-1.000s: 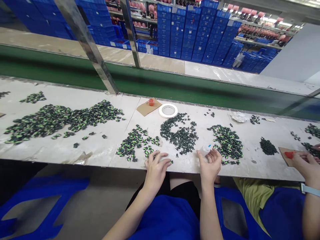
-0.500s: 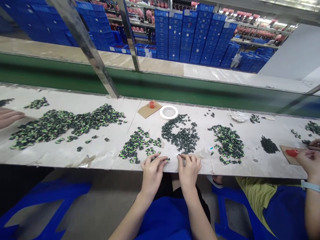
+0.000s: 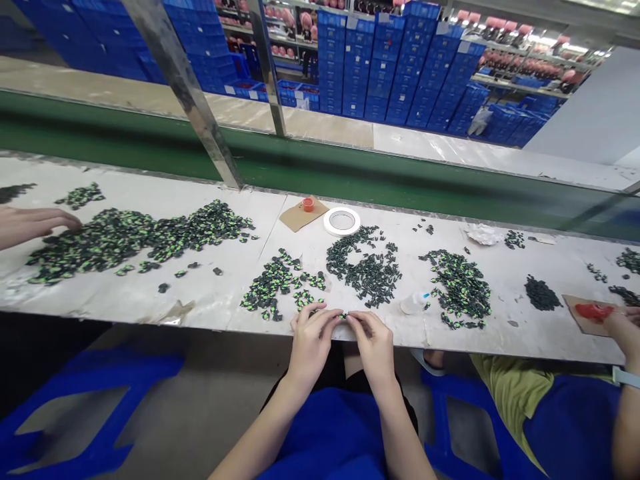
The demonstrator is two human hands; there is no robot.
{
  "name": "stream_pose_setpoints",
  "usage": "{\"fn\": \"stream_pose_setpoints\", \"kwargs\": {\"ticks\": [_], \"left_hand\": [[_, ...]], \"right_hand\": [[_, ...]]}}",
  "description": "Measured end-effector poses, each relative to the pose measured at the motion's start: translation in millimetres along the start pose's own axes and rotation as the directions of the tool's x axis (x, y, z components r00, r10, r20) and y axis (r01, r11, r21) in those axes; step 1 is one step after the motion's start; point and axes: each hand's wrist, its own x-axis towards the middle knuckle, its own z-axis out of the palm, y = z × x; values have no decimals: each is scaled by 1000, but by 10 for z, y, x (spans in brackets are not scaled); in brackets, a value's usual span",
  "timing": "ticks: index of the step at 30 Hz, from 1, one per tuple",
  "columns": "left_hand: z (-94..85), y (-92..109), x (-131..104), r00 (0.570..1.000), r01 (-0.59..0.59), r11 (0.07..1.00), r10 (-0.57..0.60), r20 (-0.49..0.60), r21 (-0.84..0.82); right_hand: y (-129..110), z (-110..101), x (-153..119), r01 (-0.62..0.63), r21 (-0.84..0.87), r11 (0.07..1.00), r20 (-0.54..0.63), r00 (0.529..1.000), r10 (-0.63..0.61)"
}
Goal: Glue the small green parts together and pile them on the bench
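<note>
The right hand (image 3: pixel 376 345) has left the small glue bottle (image 3: pixel 414 303) on the counter (image 3: pixel 210 300); now it and the left hand (image 3: pixel 310 340) pinch 1 small green-black part (image 3: pixel 343 315) between fingertips.

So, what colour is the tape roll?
White; the tape roll shows best in the head view, behind the dark parts.

The tiny green part (image 3: pixel 343 315) between the fingertips is too small to make out. Co-worker's hand (image 3: pixel 35 223) is cut off at the left edge.

Tape roll (image 3: pixel 342 221) behind parts pile (image 3: pixel 367 269); bottle (image 3: pixel 413 304) right of pile, on table (image 3: pixel 210 303).
</note>
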Motion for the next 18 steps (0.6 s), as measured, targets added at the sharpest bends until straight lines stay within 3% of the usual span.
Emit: {"fn": "stream_pose_setpoints", "kwargs": {"ticks": [6,11,18], "left_hand": [[-34,-43,49,995,55,986,-40,96,-158],[-73,-41,104,985,94,937,-38,169,-335],[-171,105,113,975,56,940,22,221,-338]], "right_hand": [[-5,-86,25,90,-2,996,77,993,-90],[3,-160,2,85,19,996,138,987,-86],[-91,-274,-24,229,-61,971,199,957,-213]]}}
